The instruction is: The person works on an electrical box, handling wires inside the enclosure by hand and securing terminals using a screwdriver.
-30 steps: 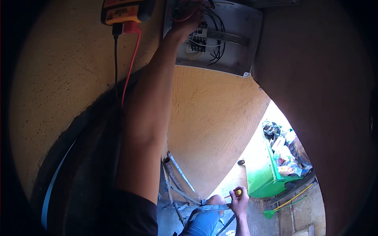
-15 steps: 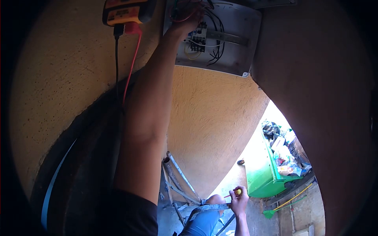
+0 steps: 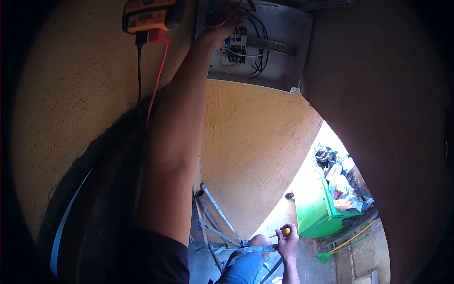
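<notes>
My left hand (image 3: 229,22) is raised inside the open grey electrical box (image 3: 283,71), its shadowed fingers closed among wires; what they hold is hard to make out. A red wire (image 3: 218,24) crosses by the hand. Just below sits a black and white contactor (image 3: 237,47) on a metal rail, with white, black and yellow wires about it. Low in the view, my right hand (image 3: 286,244) grips a screwdriver with a yellow handle (image 3: 286,231), near a bare knee (image 3: 259,240) and a metal bar (image 3: 255,249).
An orange and black multimeter (image 3: 151,16) hangs at the upper left, with black and red leads dropping from it. Metal poles (image 3: 215,208) lean against the orange wall (image 3: 250,142). A green bin (image 3: 309,215) full of rubbish stands at the lower right, beside a yellow-handled broom (image 3: 352,236).
The view has shifted very slightly, so the box appears a little further left. My left hand stays among the wires, and my right hand still holds the screwdriver.
</notes>
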A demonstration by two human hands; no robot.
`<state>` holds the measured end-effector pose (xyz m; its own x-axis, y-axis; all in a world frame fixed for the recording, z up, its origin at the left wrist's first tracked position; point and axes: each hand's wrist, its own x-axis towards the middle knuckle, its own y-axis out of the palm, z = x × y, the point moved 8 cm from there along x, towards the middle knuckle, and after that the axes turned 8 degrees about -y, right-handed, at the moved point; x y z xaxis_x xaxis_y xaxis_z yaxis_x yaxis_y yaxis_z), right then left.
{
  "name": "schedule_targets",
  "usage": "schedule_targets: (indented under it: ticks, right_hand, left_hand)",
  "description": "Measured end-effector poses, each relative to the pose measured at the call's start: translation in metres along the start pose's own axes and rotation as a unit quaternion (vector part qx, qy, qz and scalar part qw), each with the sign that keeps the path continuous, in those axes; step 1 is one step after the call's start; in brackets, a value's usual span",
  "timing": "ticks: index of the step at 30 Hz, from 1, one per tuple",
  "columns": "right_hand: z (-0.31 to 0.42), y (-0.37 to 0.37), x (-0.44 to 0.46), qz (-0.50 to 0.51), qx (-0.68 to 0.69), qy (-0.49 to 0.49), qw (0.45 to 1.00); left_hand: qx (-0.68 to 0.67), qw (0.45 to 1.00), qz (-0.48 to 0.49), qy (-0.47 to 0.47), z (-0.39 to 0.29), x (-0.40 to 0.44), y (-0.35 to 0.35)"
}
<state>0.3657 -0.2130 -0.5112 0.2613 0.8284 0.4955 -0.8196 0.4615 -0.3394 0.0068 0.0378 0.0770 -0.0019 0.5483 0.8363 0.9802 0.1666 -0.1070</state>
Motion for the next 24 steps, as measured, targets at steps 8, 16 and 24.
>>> schedule_targets:
  ticks: [8,16,24]
  right_hand:
    - [0.008,-0.001,0.003,0.009,0.0,0.009,1.0]
    - [0.247,0.016,0.088,0.117,-0.111,-0.458,0.874]
    - [0.444,-0.029,0.187,-0.119,0.142,-0.685,0.704]
  left_hand:
    - [0.007,0.999,0.029,0.022,0.002,0.0,0.0]
    - [0.014,0.999,0.009,0.041,0.007,-0.002,-0.001]
    - [-0.012,0.998,0.025,0.054,-0.014,-0.017,-0.003]
